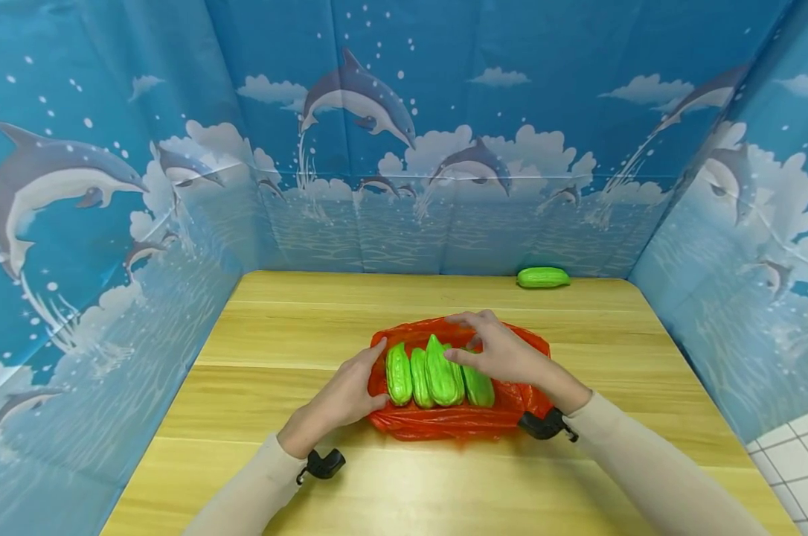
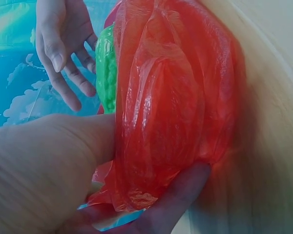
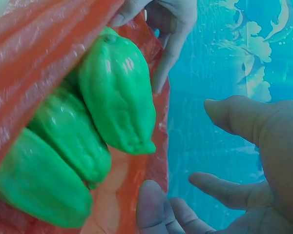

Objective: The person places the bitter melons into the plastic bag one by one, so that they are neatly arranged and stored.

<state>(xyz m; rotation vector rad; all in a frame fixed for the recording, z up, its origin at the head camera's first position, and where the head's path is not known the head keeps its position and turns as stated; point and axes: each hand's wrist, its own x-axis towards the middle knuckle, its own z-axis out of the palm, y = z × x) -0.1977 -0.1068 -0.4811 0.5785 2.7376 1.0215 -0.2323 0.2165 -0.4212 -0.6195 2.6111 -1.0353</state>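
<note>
A red plastic bag (image 1: 437,429) lies spread on the table with its mouth open. Inside it several bright green bitter melons (image 1: 440,376) stand side by side. At the bag's left side my left hand (image 1: 344,391) holds the edge, its thumb by the mouth and its fingers against the outside of the plastic (image 2: 161,117). My right hand (image 1: 498,353) hovers over the right-hand melons, fingers spread. In the right wrist view nothing shows between the thumb and fingers of that hand (image 3: 278,156), and the melons (image 3: 118,95) are beside it.
Another bitter melon (image 1: 543,278) lies alone at the table's back edge, right of centre. The wooden table (image 1: 277,327) is enclosed at the back and sides by a blue dolphin-print curtain (image 1: 437,231). White floor tiles (image 1: 792,461) show at the lower right.
</note>
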